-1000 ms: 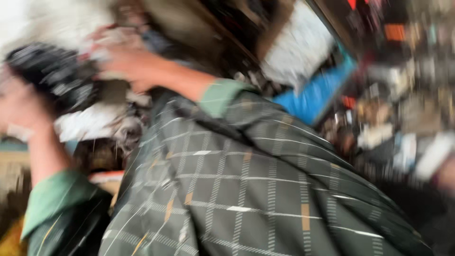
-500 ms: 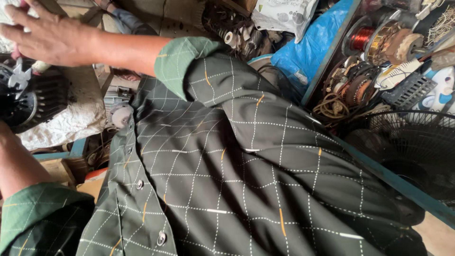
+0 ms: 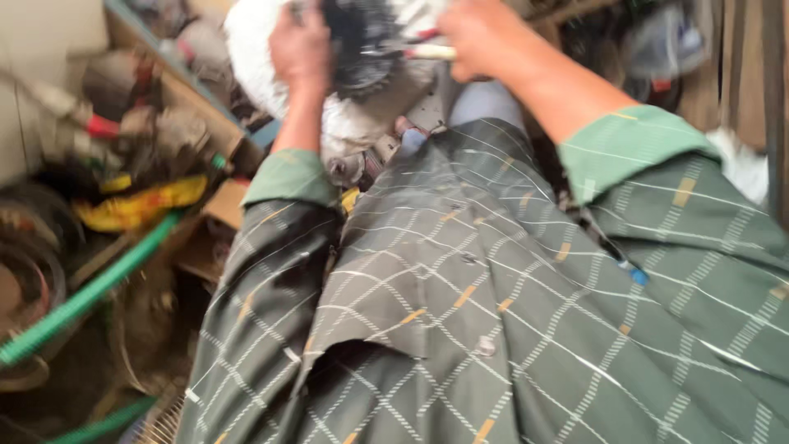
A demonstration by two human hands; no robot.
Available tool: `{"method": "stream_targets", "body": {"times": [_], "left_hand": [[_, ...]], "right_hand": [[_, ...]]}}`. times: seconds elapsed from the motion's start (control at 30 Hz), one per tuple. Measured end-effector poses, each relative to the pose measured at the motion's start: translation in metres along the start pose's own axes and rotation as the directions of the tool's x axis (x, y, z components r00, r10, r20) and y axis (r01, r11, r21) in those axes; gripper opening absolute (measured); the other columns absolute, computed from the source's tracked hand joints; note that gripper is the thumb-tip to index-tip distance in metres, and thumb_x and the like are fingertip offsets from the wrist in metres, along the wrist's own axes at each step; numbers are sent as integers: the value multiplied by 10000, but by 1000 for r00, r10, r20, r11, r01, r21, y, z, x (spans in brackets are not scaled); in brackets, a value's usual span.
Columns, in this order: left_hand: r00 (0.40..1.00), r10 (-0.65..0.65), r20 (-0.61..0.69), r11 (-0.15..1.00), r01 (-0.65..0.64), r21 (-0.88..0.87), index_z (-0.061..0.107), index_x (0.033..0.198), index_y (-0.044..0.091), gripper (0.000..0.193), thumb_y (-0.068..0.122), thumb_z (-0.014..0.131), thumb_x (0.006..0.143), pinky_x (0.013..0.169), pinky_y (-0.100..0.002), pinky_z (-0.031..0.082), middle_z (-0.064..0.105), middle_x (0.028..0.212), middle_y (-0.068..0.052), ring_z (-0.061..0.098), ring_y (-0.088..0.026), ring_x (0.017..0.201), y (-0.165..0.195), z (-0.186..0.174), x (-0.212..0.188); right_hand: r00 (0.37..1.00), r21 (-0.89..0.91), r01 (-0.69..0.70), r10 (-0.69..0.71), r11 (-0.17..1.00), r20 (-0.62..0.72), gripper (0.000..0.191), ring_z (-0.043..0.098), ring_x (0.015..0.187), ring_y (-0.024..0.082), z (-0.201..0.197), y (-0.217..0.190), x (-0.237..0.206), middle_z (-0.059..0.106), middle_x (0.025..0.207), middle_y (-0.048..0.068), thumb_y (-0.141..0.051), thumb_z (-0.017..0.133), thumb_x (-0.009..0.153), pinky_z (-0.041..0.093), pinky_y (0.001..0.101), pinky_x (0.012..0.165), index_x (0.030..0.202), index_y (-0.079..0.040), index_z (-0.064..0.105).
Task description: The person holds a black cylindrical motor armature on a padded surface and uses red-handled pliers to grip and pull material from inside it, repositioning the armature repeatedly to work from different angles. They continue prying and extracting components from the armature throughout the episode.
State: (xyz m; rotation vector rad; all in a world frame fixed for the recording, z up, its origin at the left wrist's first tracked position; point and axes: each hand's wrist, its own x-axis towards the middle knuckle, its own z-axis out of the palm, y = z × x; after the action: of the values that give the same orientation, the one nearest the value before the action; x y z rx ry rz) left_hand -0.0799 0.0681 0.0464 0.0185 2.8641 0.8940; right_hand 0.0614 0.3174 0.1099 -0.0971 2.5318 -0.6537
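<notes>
While the view blurs, I hold a black round motor part (image 3: 357,41) between both hands at the top of the frame.

My left hand (image 3: 300,45) curls against its left side; my right hand (image 3: 477,37) grips a pale-handled tool (image 3: 427,52) touching it. White cloth (image 3: 246,49) lies beneath, a green hose (image 3: 90,288) lower left.

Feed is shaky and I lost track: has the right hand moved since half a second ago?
Yes. The right hand has left the bench edge and come in beside the black motor part, closer to the shirt front.
</notes>
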Motion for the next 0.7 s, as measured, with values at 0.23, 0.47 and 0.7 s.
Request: {"method": "stream_targets", "body": {"times": [0.23,0.47,0.7], "left_hand": [[995,-94,-43,995,96,39,728,718,44,449,481,713,820,623,-535,527,711,707,-206,691,-432,670,13,-4,2],[994,-73,-85,992,81,94,739,761,54,581,631,719,831,570,-535,522,697,695,-214,681,-439,650,10,-15,19],[992,-36,-124,999,35,-13,824,836,167,289,443,739,851,541,-515,511,717,684,-169,672,-425,611,1,-5,13]], "right_hand": [[955,28,244,-245,969,167,603,675,845,426,-25,39,52,713,913,200,-108,779,591,546,488,738,1193,-138,756],[824,521,160,-404,838,397,671,705,942,254,-31,46,124,761,1050,118,-63,731,594,538,369,878,1262,-117,706],[934,520,205,-325,829,150,499,657,1148,288,-5,45,86,654,1260,144,-33,713,771,529,383,1007,1235,-34,530]]}}
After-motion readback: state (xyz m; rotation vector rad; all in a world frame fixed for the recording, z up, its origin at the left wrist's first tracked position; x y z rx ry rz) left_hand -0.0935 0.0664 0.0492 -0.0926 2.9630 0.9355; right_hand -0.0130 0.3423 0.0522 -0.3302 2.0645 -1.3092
